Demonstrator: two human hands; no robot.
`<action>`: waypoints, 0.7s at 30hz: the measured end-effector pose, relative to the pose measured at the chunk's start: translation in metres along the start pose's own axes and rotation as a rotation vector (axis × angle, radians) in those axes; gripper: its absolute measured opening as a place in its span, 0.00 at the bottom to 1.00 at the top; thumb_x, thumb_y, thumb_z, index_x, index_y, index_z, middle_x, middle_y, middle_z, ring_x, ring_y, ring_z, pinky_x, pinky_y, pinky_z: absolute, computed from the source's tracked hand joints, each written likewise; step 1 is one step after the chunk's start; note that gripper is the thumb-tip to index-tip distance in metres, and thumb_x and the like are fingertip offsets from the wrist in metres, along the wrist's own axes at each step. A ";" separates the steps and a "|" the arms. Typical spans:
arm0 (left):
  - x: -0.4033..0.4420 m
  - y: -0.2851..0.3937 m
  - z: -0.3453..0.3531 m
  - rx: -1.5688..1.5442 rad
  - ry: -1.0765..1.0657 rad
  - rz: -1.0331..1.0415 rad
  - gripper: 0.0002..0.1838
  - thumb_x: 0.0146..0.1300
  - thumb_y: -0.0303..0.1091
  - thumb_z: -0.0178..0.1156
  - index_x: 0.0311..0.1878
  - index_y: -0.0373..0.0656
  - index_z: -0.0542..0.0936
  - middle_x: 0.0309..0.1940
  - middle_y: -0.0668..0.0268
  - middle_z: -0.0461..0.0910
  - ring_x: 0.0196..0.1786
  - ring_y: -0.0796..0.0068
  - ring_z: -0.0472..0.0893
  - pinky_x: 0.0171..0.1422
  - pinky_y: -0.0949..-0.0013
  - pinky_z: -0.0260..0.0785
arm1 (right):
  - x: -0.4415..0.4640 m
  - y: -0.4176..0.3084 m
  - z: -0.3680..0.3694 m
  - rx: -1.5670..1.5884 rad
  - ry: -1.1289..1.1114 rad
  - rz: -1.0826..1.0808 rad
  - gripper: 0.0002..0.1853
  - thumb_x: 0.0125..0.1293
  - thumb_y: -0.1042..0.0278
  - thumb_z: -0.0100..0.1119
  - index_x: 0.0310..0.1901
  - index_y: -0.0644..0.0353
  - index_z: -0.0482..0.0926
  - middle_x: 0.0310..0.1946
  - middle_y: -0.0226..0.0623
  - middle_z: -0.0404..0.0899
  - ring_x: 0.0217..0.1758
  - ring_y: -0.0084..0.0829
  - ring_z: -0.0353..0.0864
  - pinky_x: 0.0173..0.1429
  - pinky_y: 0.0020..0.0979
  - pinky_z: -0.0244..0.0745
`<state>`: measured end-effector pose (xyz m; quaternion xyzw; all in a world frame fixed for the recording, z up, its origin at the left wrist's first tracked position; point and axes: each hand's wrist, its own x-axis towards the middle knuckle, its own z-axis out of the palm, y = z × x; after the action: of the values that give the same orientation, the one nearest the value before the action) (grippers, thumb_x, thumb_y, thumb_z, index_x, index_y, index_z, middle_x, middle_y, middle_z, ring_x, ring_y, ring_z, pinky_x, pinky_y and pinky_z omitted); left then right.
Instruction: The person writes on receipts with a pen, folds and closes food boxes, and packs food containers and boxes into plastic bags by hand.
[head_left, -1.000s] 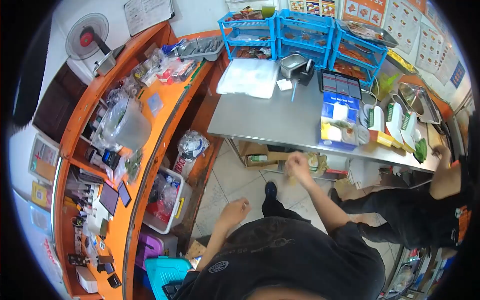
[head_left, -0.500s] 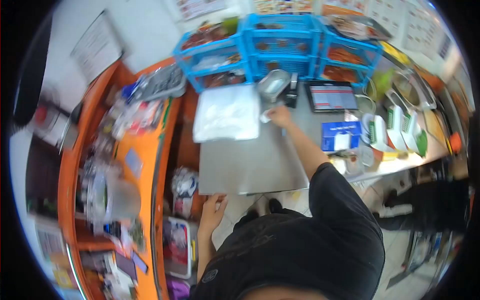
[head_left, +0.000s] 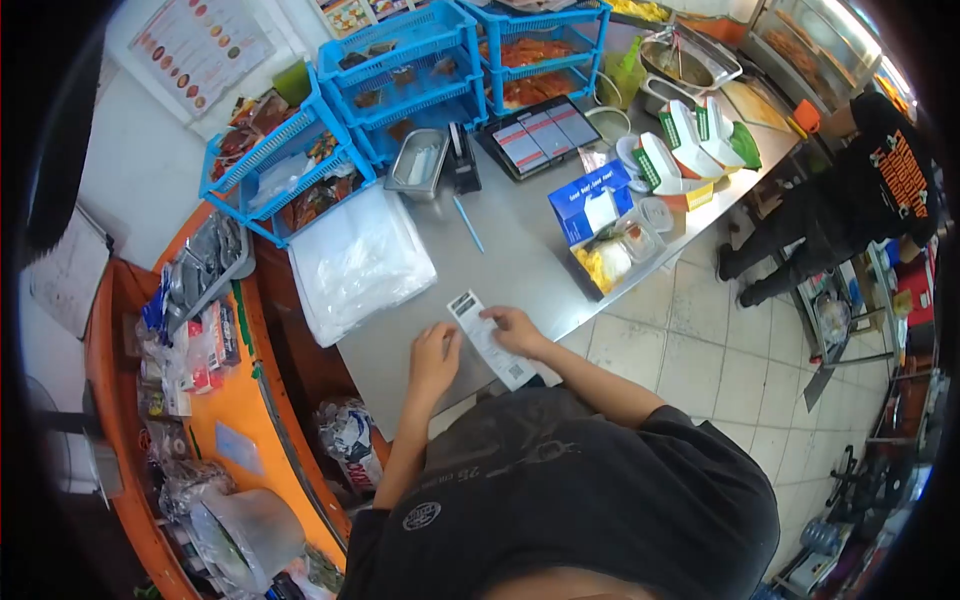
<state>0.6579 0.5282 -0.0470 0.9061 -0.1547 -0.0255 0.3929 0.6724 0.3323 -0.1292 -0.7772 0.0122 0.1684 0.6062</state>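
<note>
A long printed paper slip [head_left: 490, 340] lies slanted at the near edge of the steel table [head_left: 520, 240]. My right hand [head_left: 512, 330] is closed on the slip's right side, near its upper half. Just left of the slip is my left hand [head_left: 436, 358], its fingers curled together at the table edge; whether anything is between them is too small to tell. Beyond the slip are a blue pen [head_left: 468, 224], a stack of clear plastic bags [head_left: 362, 262], a metal tray [head_left: 417, 162] and a tablet [head_left: 538, 137] with a lit screen.
Blue basket racks [head_left: 400, 75] stand at the back. A blue box with food containers [head_left: 605, 255] and several white-green cartons [head_left: 686, 140] sit to the right. An orange counter [head_left: 225, 400] holds a plastic tub [head_left: 245, 535]. A co-worker [head_left: 860, 190] stands at the far right.
My right hand has come back from beside the metal tray to the near edge with the slip. My left hand has risen onto the table edge. The view has turned right.
</note>
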 end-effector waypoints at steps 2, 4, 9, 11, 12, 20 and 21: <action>0.008 -0.010 0.026 0.028 0.003 0.120 0.15 0.62 0.32 0.55 0.51 0.38 0.76 0.50 0.54 0.77 0.56 0.53 0.74 0.63 0.54 0.60 | -0.003 0.007 -0.005 -0.063 0.000 -0.021 0.24 0.51 0.82 0.54 0.53 0.64 0.77 0.38 0.37 0.79 0.36 0.26 0.75 0.41 0.29 0.72; 0.009 -0.025 0.054 0.134 -0.036 0.233 0.20 0.62 0.35 0.55 0.57 0.39 0.72 0.60 0.55 0.71 0.65 0.55 0.67 0.68 0.51 0.54 | 0.001 0.021 -0.010 -0.197 0.004 -0.157 0.24 0.49 0.81 0.56 0.53 0.63 0.77 0.35 0.37 0.79 0.33 0.26 0.75 0.39 0.30 0.72; 0.012 -0.046 0.076 0.379 -0.148 0.193 0.31 0.62 0.47 0.56 0.66 0.42 0.65 0.71 0.59 0.58 0.75 0.61 0.54 0.74 0.41 0.39 | -0.026 -0.001 0.000 -0.351 0.136 -0.157 0.16 0.46 0.75 0.64 0.40 0.64 0.77 0.32 0.45 0.76 0.34 0.39 0.78 0.42 0.35 0.73; 0.020 -0.047 0.075 0.424 -0.123 0.198 0.35 0.61 0.51 0.57 0.67 0.42 0.64 0.72 0.60 0.56 0.75 0.61 0.53 0.74 0.40 0.37 | -0.029 0.018 0.005 -0.389 0.190 -0.301 0.16 0.46 0.74 0.64 0.40 0.64 0.77 0.31 0.46 0.76 0.37 0.41 0.79 0.43 0.37 0.74; 0.024 -0.049 0.076 0.447 -0.109 0.203 0.36 0.60 0.53 0.58 0.67 0.42 0.64 0.72 0.60 0.56 0.75 0.62 0.52 0.74 0.39 0.37 | -0.032 0.017 0.006 -0.409 0.220 -0.374 0.16 0.46 0.74 0.64 0.40 0.64 0.77 0.31 0.46 0.76 0.38 0.43 0.79 0.44 0.38 0.74; 0.046 -0.058 0.075 0.412 -0.081 0.239 0.41 0.56 0.58 0.60 0.67 0.42 0.64 0.72 0.61 0.56 0.76 0.63 0.51 0.76 0.44 0.32 | -0.060 -0.014 -0.051 -0.375 0.415 -0.310 0.20 0.49 0.73 0.62 0.46 0.62 0.73 0.43 0.50 0.73 0.51 0.50 0.74 0.56 0.43 0.69; 0.045 -0.057 0.074 0.409 -0.078 0.237 0.42 0.55 0.58 0.60 0.67 0.42 0.64 0.72 0.61 0.57 0.76 0.63 0.51 0.76 0.44 0.32 | -0.058 -0.009 -0.074 -0.410 0.714 -0.445 0.20 0.52 0.72 0.62 0.47 0.64 0.71 0.43 0.50 0.72 0.52 0.50 0.72 0.57 0.43 0.67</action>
<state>0.7035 0.4990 -0.1363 0.9406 -0.2772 0.0177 0.1952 0.6378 0.2538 -0.0894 -0.8740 0.0198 -0.2447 0.4194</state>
